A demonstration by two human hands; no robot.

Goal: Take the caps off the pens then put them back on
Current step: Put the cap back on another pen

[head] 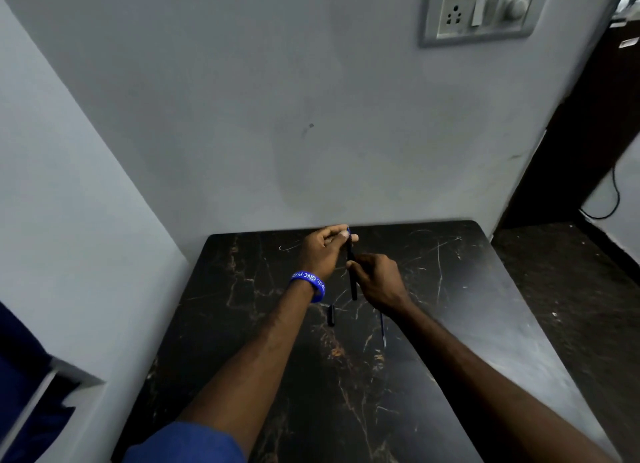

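A slim dark pen (pixel 352 272) stands nearly upright above the black marbled bench (pixel 467 289) — the left hand (pixel 320 254) pinches its blue top end, the right hand (pixel 379 282) grips its barrel. A loose black cap (pixel 331 315) and a second blue pen (pixel 382 327) lie on the bench below.

There are two pens: one dark pen (pixel 352 272) held in the air and one blue pen (pixel 382 327) lying on the counter (pixel 467 289). One loose black cap (pixel 331 315) lies there too.
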